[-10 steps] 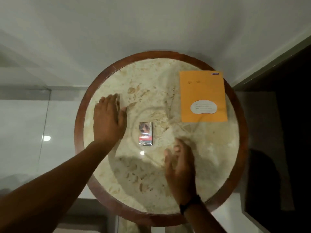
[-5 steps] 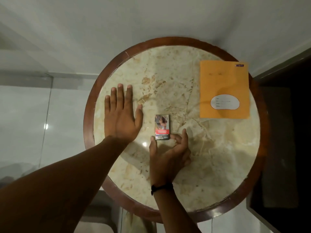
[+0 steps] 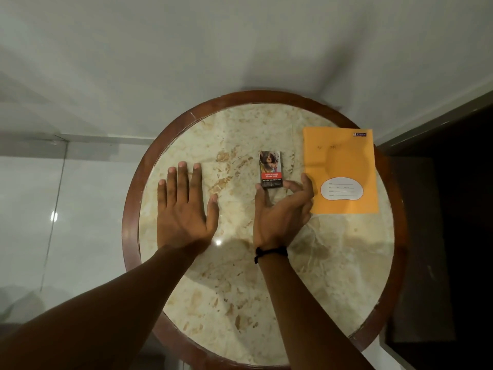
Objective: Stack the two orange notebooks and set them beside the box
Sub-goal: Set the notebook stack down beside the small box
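on round marble table [image 3: 266,303] by white wall [image 3: 240,49], box [image 3: 270,169], notebook [image 3: 344,166]

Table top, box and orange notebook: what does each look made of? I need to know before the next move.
Table: polished marble-like stone, judging by beige veining and a lamp glare; the rim looks like dark varnished wood. Box: likely printed, slightly glossy card with sharp folded edges, right hand at its near end. Orange notebook: matte paper or thin card cover with a white label; lies flat.

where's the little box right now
In the head view the box lies near the table's middle, left of the orange notebook, right hand touching its near end.
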